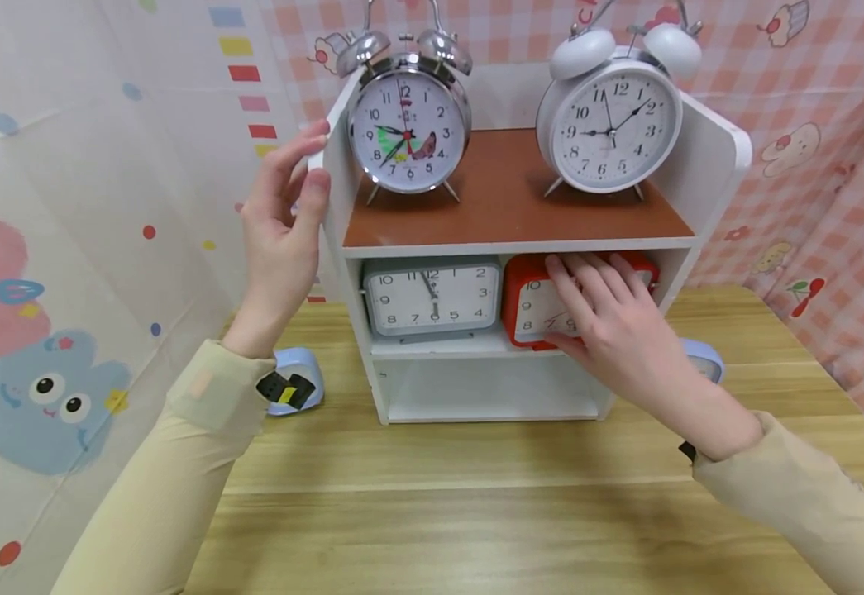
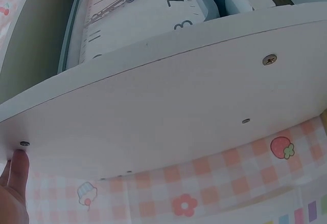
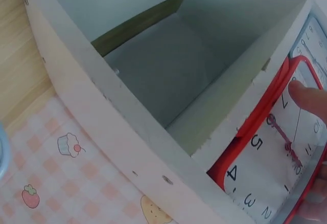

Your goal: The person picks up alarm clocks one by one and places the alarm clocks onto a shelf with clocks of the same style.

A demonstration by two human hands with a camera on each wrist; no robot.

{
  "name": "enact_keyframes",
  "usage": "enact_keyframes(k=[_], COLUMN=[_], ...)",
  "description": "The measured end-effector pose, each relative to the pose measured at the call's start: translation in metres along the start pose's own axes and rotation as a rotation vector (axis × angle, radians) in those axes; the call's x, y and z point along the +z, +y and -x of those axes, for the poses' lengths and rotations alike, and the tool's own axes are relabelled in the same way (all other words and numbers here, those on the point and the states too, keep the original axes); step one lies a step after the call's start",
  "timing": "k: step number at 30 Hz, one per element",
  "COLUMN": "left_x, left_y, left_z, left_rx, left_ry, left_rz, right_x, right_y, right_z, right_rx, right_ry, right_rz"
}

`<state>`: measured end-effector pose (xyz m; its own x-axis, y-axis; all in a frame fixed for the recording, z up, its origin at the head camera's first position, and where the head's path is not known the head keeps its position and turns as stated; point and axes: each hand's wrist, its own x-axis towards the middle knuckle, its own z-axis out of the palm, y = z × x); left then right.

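Observation:
A red rectangular clock (image 1: 521,285) stands at the right of the middle shelf. My right hand (image 1: 613,318) rests across its front, fingertips at its upper rim. My thumb (image 3: 306,98) lies against the low part of the clock's face in the right wrist view. Beside the red clock is a grey-blue rectangular clock (image 1: 435,293), also seen in the left wrist view. My left hand (image 1: 286,219) is at the upper left side panel (image 2: 153,106) of the white shelf unit (image 1: 513,246), fingers loosely bent. One left fingertip appears right beside a screw on that panel.
Twin-bell alarm clocks stand on the brown top shelf: one silver (image 1: 408,132), one white (image 1: 610,124). Small blue clocks sit on the wooden table (image 1: 439,512), one left (image 1: 299,376) and one right (image 1: 703,359) of the unit. Patterned cloth (image 1: 811,157) hangs behind.

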<state>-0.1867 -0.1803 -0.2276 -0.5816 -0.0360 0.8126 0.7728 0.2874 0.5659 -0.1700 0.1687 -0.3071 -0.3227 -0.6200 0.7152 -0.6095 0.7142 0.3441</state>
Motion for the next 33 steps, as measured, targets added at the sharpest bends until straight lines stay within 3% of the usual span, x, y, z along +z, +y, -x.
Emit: enact_keyframes(k=[11,33], left_x=[0.000,0.000], left_y=[0.000,0.000], left_z=[0.000,-0.001], left_rx=[0.004,0.010], left_ry=[0.007,-0.007], left_rz=[0.001,-0.019], right_x=[0.006,0.012], right_y=[-0.003,-0.001], right_z=[0.002,0.002], right_rx=[0.022,0.029], right_ry=[-0.014,0.016], right_rz=[0.055,0.062])
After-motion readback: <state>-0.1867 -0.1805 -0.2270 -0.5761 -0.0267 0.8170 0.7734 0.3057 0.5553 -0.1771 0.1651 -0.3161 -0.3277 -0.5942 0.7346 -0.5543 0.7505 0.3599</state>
